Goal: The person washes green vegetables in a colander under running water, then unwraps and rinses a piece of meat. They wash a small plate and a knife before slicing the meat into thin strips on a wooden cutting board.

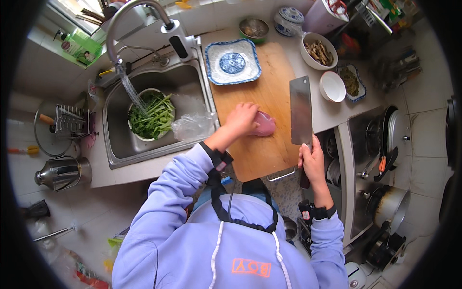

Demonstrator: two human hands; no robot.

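A piece of raw pink meat (264, 124) lies on the wooden cutting board (252, 159). My left hand (242, 117) rests on the meat's left end, fingers curled over it. In my right hand (312, 159) is the handle of a cleaver (301, 112), its broad blade raised beside the board's right edge, apart from the meat. A square blue-and-white dish (232, 62) stands at the far end of the board.
Left is a steel sink (115, 144), where water runs from the faucet (139, 7) onto leafy greens (153, 119) in a bowl; a plastic bag (193, 126) lies nearby. A mushroom bowl (306, 59), a white bowl (332, 86) and a small dish (362, 92) stand right.
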